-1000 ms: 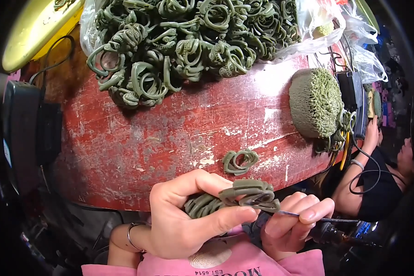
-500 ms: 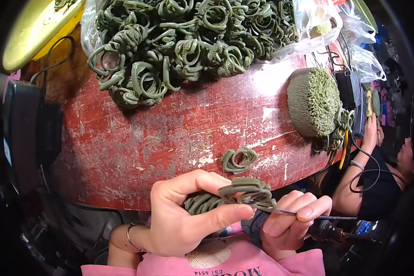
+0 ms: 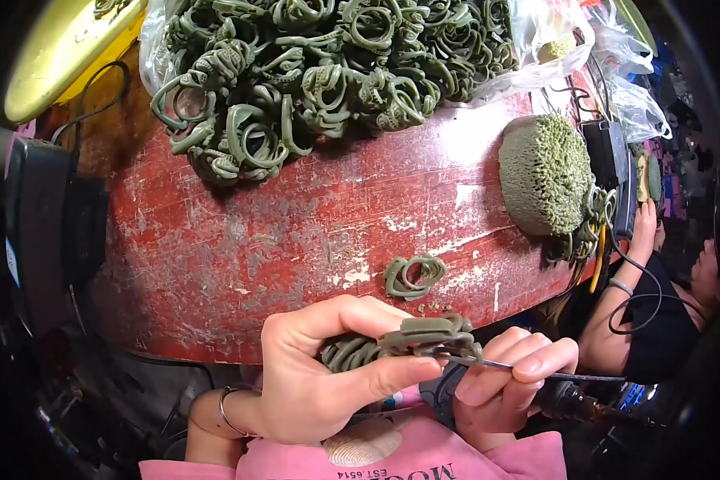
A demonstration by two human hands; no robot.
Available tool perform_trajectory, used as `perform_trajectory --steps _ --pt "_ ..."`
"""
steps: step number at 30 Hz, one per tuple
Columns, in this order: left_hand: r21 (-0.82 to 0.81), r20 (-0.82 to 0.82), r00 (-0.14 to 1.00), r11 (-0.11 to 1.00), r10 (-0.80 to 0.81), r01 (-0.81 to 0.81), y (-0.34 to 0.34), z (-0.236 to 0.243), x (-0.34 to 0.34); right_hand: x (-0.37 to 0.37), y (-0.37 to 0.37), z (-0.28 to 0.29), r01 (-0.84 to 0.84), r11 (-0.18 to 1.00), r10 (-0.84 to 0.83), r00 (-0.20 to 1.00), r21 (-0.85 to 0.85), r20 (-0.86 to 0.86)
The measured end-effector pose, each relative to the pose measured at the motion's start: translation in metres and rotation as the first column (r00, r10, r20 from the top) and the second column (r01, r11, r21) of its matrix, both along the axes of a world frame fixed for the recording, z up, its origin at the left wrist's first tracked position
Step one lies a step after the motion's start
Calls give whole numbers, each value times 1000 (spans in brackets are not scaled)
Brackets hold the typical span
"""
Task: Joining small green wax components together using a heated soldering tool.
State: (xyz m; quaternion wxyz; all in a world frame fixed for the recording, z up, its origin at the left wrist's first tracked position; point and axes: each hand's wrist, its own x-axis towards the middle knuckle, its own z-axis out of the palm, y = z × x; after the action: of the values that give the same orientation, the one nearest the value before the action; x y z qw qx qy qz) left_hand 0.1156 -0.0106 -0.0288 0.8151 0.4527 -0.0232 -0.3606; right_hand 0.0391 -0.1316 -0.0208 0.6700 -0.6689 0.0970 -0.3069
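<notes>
Centrally, low in frame: green coiled piece point(image 3: 400, 342) gripped in left hand point(image 3: 320, 376), just off near edge of red counter point(image 3: 240, 248). Right hand point(image 3: 504, 384) pinches thin metal tool point(image 3: 520, 368), tip at coil. Bare worn counter between; single green ring point(image 3: 414, 276) near edge. Clear plastic bag point(image 3: 552, 48) holds green coil heap point(image 3: 320, 72) at far side. Tool handle dark, probably corded.

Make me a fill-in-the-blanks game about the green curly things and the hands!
1. The left hand holds a bunch of ____ curly pieces.
2. The right hand holds a thin ____ tool.
3. The worn table is painted ____.
4. One loose ring piece lies ____ the table.

Missing words: green; metal; red; on
</notes>
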Motion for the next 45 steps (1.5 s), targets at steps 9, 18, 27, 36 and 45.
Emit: perform_trajectory --steps 9,18,27,36,45 --pt "-11 -39 999 1000 6 -6 -1 -1 -1 -4 -1 7 -77 937 -33 952 -342 -304" --pt "-74 -67 998 997 6 -11 -3 -2 0 -10 3 25 -391 499 -526 573 -773 -629" --pt "-87 -2 1000 996 20 -20 -4 -5 0 -4 6 33 -729 -40 -775 454 -683 -440" --pt "-82 -10 1000 996 17 -18 -2 -11 1 -3 -7 9 -131 982 103 977 -139 -187" --pt "-183 49 997 982 63 -53 -4 -8 2 -3 -22 9 -312 937 342 911 158 -232"
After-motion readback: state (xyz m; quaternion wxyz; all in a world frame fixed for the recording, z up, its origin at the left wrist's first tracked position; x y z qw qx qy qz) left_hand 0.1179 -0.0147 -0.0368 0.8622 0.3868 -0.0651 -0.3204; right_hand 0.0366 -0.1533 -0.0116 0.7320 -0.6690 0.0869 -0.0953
